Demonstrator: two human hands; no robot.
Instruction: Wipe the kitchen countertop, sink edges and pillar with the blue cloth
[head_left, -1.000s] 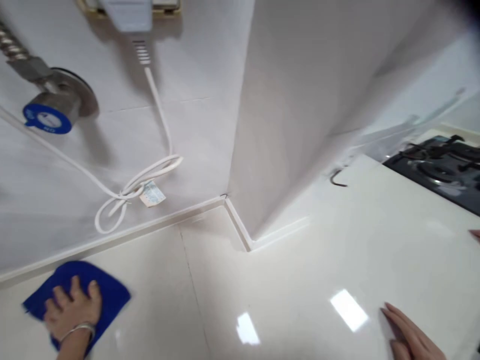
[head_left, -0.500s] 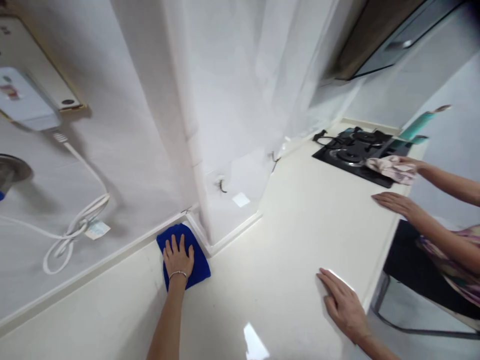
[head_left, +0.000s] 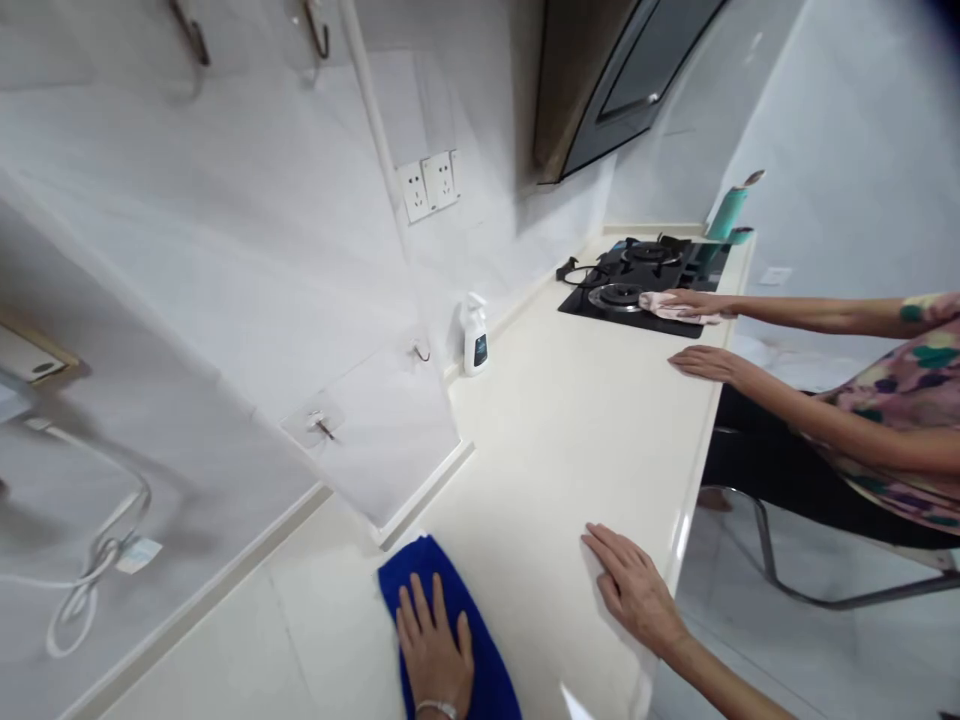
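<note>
1. Blue cloth [head_left: 487, 655] and left grip [head_left: 439, 650] have slid round the foot of the pillar [head_left: 300, 270]: half a second ago both were tucked against its left side, now they're past its near corner, on my side of it.
2. View has swung too. I now get a spray bottle [head_left: 475, 335], out of sight before, upright on the bench [head_left: 555, 460] just beyond the pillar.
3. Left grip: unclenched, palm down on the cloth, fingers spread. Bracelet [head_left: 435, 708] at the wrist.
4. Cloth lies flattened on the bench, upper edge just beside the pillar's near corner, lower part running out of my view. Can't tell if it touches the pillar's ledge.
5. Right grip [head_left: 634, 590]: released, fingers straight and together, thumb a little apart, resting on bare bench well right of the pillar.
6. Black hob [head_left: 643, 272] is set in the bench well beyond the pillar.
7. Co-worker [head_left: 900, 420] in a patterned top sits well right of the pillar. One hand [head_left: 694, 302] is on a pink cloth [head_left: 664, 306] on the hob; the other hand [head_left: 705, 362] lies flat on the bench.
8. White cable [head_left: 105, 552], looped and tagged, hangs on the wall left of the pillar.
9. Small hook [head_left: 324, 428] low on the pillar's face.
</note>
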